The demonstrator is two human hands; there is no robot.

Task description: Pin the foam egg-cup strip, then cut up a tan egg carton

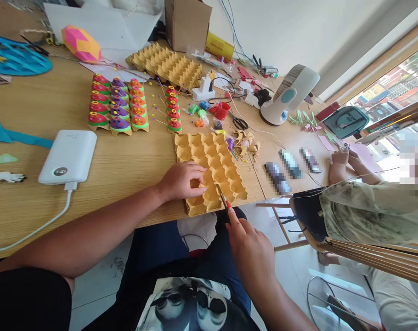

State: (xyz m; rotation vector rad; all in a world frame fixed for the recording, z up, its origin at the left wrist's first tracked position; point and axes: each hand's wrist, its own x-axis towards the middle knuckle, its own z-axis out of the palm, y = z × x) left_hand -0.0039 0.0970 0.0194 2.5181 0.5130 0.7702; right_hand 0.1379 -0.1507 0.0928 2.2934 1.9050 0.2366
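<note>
A yellow-brown cardboard egg tray (214, 162) lies at the table's front edge. My left hand (186, 180) rests on its left side, thumb and curled fingers gripping the raised cups and holding the tray down. In my right hand (248, 243) is a utility knife (223, 196) with some red on its handle. Its blade points away from me and touches the tray's near right part. Beyond the tray stand painted egg-carton strips in red and green (99, 102), purple (120, 105) and orange (139, 105). Another narrow red strip (173, 109) stands just behind the tray.
Left of my arm lies a white power bank (68, 156) with a cable. Behind are another egg tray (166, 66) and a cardboard box (187, 24). Scissors (239, 122), cardboard scraps (245, 141) and a white fan (291, 94) stand rightward. A co-worker (364, 207) sits at right.
</note>
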